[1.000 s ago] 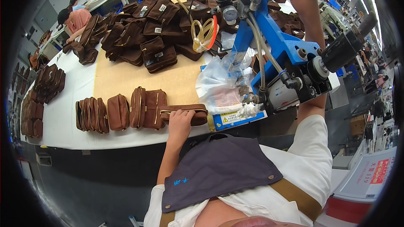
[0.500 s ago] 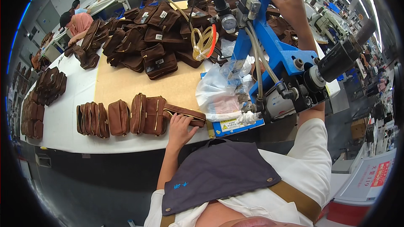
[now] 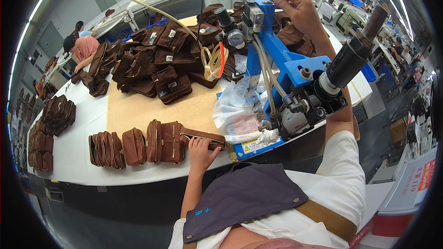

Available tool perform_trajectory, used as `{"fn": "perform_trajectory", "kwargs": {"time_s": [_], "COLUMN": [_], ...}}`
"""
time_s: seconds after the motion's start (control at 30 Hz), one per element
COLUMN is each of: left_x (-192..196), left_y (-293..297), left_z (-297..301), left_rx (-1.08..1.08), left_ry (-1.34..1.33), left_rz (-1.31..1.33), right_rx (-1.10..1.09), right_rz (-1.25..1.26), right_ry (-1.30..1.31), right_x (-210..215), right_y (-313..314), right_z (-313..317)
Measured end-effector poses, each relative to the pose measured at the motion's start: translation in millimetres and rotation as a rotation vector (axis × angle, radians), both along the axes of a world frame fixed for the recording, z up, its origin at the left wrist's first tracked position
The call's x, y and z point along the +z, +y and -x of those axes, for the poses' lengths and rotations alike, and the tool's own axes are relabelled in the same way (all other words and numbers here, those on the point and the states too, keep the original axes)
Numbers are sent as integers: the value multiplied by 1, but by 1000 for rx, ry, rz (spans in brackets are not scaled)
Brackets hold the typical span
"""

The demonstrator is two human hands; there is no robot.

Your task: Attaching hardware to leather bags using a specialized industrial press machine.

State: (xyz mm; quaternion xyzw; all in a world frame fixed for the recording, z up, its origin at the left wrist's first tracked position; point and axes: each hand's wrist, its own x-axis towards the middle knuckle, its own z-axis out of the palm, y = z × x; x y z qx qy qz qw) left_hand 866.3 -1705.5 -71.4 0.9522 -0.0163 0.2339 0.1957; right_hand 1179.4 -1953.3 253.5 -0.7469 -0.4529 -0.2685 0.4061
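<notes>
My left hand (image 3: 200, 154) is at the table's front edge, its fingers curled over the near side of a narrow brown zippered pouch (image 3: 210, 137). The pouch lies between a row of brown bags and the base of a blue press machine. Up at the top of that press (image 3: 272, 37), my right hand (image 3: 297, 10) reaches round from behind. Its index finger and thumb are stretched out and apart. Small gold-coloured bits (image 3: 266, 2) lie on the machine's top just by the fingertips. I see nothing held in the right hand.
Standing bags (image 3: 107, 150) line up to the left. A large heap of brown bags (image 3: 170, 60) covers the far table. Clear plastic bags (image 3: 233, 106) and coiled yellow tubing (image 3: 212, 62) sit beside the press. At far left, a person in pink (image 3: 86, 48) works.
The view has shifted slightly. My right hand's fingers have moved from the edge of the press's top to beside the small gold-coloured bits. My left hand stays on the pouch.
</notes>
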Motion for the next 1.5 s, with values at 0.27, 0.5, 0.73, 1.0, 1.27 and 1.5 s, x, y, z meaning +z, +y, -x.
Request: {"fn": "perform_trajectory", "kwargs": {"time_s": [0.27,0.5,0.73,1.0,1.27,1.5], "left_x": [4,-11,-15,-14,5,-20], "left_y": [-32,-33,-40,-32,-37,4], "left_z": [7,7,4,21,35,59], "left_rx": [22,56,84,47,-143,369], "left_ry": [28,48,38,172,252,204], "left_rz": [-142,-29,97,292,324,652], "right_rx": [49,-83,39,-171,5,97], "right_rz": [206,-171,-350,90,125,86], "right_ry": [-87,187,590,1488,1392,1430], "right_x": [5,-12,-193,-331,-351,-351], "right_y": [-1,17,-102,-106,5,29], "right_z": [9,28,-33,223,289,308]}}
